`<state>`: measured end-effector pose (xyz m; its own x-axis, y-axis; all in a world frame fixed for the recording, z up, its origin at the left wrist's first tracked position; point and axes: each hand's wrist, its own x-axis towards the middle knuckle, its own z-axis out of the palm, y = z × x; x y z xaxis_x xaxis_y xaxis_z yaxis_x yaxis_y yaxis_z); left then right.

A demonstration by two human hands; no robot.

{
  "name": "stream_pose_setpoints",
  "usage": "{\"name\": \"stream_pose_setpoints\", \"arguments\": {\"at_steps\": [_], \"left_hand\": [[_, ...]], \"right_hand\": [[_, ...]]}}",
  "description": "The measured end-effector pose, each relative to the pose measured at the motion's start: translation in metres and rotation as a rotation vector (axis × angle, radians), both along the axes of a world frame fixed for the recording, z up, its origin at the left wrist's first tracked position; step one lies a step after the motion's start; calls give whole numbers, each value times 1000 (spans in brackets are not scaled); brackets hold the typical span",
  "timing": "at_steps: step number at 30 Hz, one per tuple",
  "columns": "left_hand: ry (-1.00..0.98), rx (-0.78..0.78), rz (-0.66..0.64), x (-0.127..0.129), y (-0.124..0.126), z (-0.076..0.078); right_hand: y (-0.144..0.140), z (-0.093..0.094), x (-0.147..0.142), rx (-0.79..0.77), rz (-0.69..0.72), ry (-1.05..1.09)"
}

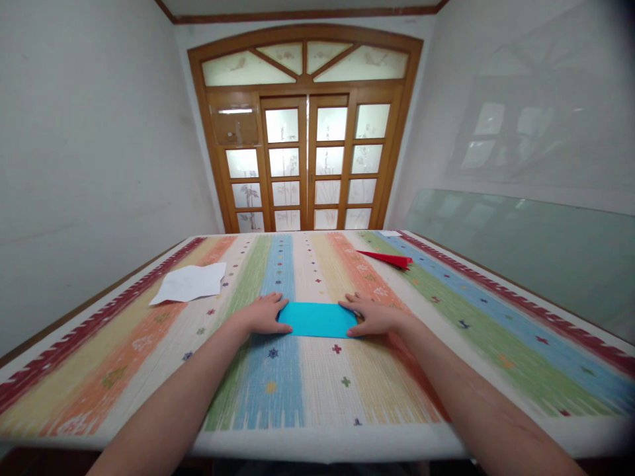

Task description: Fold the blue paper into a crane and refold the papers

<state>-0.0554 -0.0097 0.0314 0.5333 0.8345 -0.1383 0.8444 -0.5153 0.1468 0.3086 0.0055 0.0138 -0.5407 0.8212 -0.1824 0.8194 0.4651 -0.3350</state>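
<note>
Item: blue folded paper (317,319), on striped tablecloth (278,383). Our left hand (264,315) and right hand (374,316) press flat on its ends, fingers spread, grasping nothing. Beyond it: white sheet (191,282), red paper plane (389,258).

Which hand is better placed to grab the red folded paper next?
Right hand, probably. The red folded paper lies far right on the table, on that hand's side. The left hand would have to cross over the blue paper both hands rest on.

Blue paper (316,320): bright cyan, rectangular, longer side to side; looks folded, though layers cannot be told; lies flat on striped cloth, near the middle, over the blue and cream stripes; both short ends pressed under fingertips.
</note>
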Motion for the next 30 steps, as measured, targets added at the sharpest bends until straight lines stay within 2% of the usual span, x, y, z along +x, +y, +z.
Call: {"name": "stream_pose_setpoints", "arguments": {"at_steps": [7, 16, 21, 26, 30], "left_hand": [[17, -28, 20, -14, 7, 1], [-114, -88, 11, -23, 16, -5], [-265, 116, 85, -16, 28, -21], [-330, 218, 29, -11, 35, -34], [-353, 255, -4, -11, 36, -37]], "right_hand": [[3, -2, 20, -22, -51, -8], [3, -3, 24, 2, -37, 56], [5, -3, 10, 70, -62, 165], [-1, -3, -10, 225, -118, 227], [-7, 1, -15, 261, -178, 207]]}}
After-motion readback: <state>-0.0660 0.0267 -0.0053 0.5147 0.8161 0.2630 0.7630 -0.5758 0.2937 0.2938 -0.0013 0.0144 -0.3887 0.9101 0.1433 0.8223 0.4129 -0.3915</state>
